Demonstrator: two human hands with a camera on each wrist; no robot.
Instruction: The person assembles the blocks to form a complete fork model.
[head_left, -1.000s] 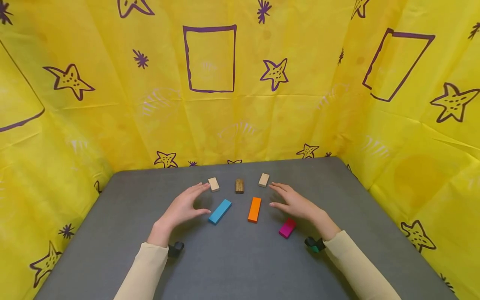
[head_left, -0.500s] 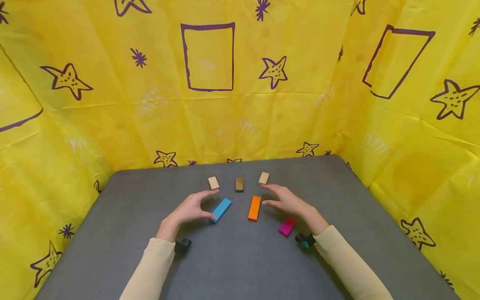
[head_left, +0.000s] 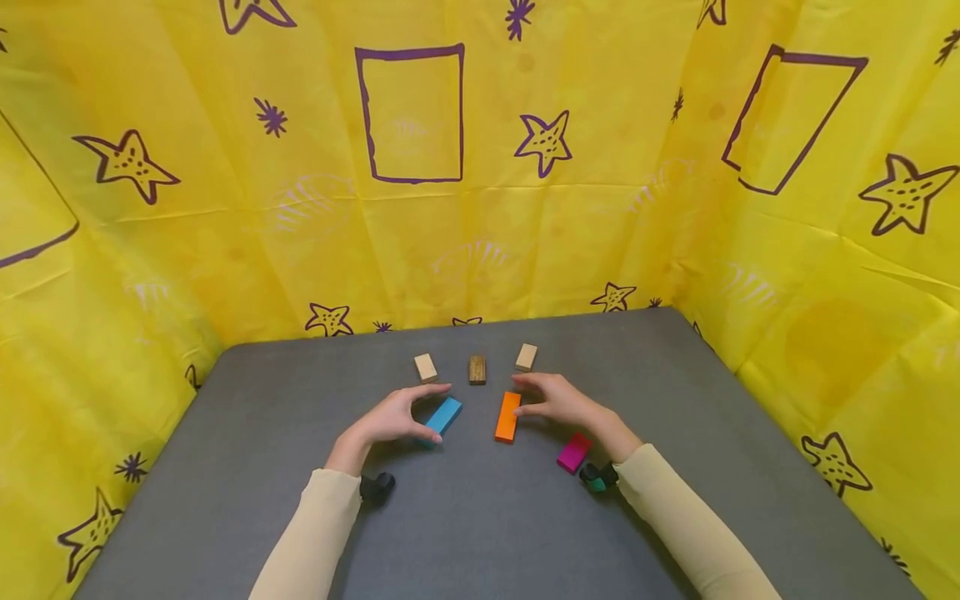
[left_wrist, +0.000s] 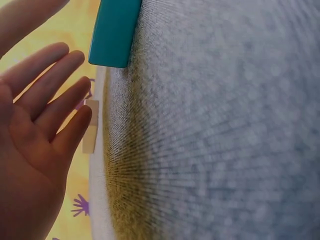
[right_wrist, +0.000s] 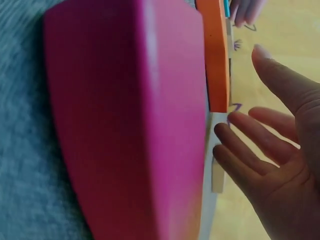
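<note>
My left hand (head_left: 393, 417) is over the near end of a blue block (head_left: 444, 415), thumb and fingers spread apart. In the left wrist view the blue block (left_wrist: 115, 35) sits beyond the fingers, with a gap between them. My right hand (head_left: 558, 400) hovers at the right side of an orange block (head_left: 507, 417), its thumb tip overlapping the block's edge in the head view. In the right wrist view the fingers are loosely spread and hold nothing, near the orange block (right_wrist: 216, 55). A magenta block (head_left: 574, 453) lies below the right wrist, and looms large in that wrist's view.
Behind the hands, two pale wooden blocks (head_left: 425, 367) and a dark brown block (head_left: 477, 369) between them lie in a loose row. All rest on a grey tabletop (head_left: 465, 533). A yellow patterned curtain (head_left: 480, 233) encloses the back and sides.
Both hands have moved inward, the left rightward over the blue block and the right leftward to the orange block. The blocks lie as before.
</note>
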